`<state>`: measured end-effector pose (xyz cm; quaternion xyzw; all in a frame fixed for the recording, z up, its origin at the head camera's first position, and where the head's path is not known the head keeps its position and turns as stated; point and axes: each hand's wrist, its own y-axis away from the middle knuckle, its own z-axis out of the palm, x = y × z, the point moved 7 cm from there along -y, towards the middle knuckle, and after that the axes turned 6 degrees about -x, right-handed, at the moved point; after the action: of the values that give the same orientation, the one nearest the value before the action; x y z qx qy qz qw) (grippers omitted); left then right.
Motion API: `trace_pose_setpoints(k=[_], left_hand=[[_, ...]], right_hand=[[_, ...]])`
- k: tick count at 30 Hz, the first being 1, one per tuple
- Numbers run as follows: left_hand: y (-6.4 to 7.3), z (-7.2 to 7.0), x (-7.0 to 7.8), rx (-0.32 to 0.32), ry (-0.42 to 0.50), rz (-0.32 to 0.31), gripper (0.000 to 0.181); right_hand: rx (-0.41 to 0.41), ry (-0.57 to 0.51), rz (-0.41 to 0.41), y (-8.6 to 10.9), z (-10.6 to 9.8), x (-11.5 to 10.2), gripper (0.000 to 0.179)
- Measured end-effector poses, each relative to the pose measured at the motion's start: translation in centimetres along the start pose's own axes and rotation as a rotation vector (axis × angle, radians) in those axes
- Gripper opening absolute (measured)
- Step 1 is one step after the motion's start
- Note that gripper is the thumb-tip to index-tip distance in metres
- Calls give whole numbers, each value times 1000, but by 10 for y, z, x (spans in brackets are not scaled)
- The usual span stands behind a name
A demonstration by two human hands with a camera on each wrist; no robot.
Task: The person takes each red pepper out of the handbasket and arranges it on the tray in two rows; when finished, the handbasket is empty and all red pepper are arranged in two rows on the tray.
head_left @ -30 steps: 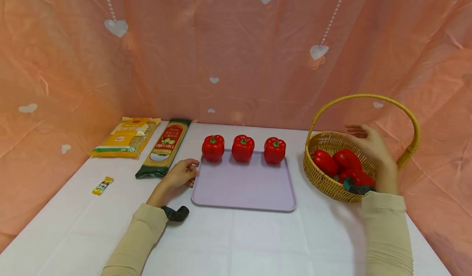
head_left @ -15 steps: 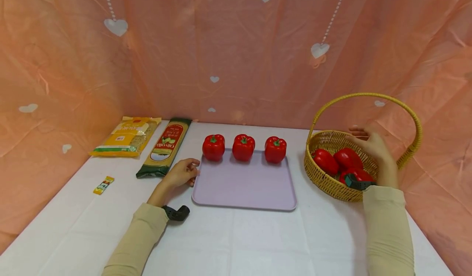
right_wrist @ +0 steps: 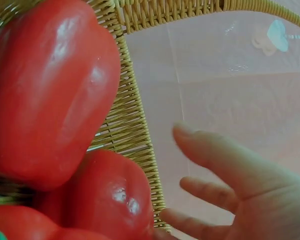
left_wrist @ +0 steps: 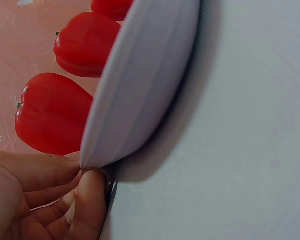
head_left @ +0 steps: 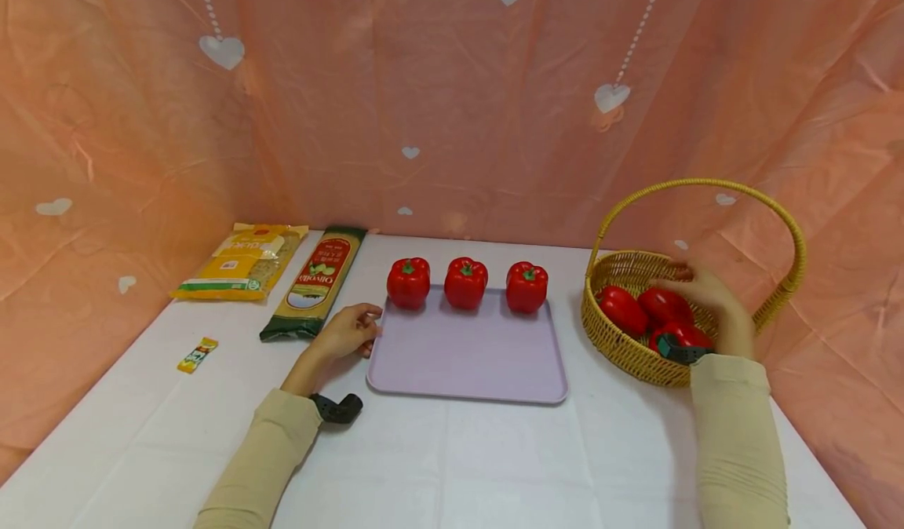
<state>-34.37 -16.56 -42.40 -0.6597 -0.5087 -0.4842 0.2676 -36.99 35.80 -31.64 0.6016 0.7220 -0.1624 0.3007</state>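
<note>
My left hand [head_left: 346, 333] is at the left edge of a pale purple tray [head_left: 466, 360]; in the left wrist view its thumb and finger pinch the tray's rim [left_wrist: 115, 90]. Three red bell peppers stand in a row along the tray's back edge: a left pepper [head_left: 408, 284], a middle pepper [head_left: 465, 284] and a right pepper [head_left: 526, 288]. Over the wicker basket [head_left: 625, 356] my right hand [head_left: 713, 297] reaches with spread fingers, holding nothing. Inside lie red peppers [head_left: 621, 311]; the right wrist view shows the thumb and fingers apart beside a lower pepper [right_wrist: 112, 192].
On the left lie a yellow food packet [head_left: 243, 266], a green and gold pasta pack [head_left: 316, 282] and a small sachet [head_left: 198, 355]. The basket's tall handle [head_left: 695, 183] arches above the right hand. A pink curtain [head_left: 452, 105] hangs behind the white table [head_left: 452, 466].
My right hand has come down and slightly left, lower over the basket's peppers. The left hand and the tray stay where they were.
</note>
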Motion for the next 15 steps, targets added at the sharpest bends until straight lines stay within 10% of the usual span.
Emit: trace_pose_setpoints(k=[15], left_hand=[[0, 0, 0, 7, 7, -15, 37]], right_hand=[[-156, 48, 72, -1, 17, 19, 76]])
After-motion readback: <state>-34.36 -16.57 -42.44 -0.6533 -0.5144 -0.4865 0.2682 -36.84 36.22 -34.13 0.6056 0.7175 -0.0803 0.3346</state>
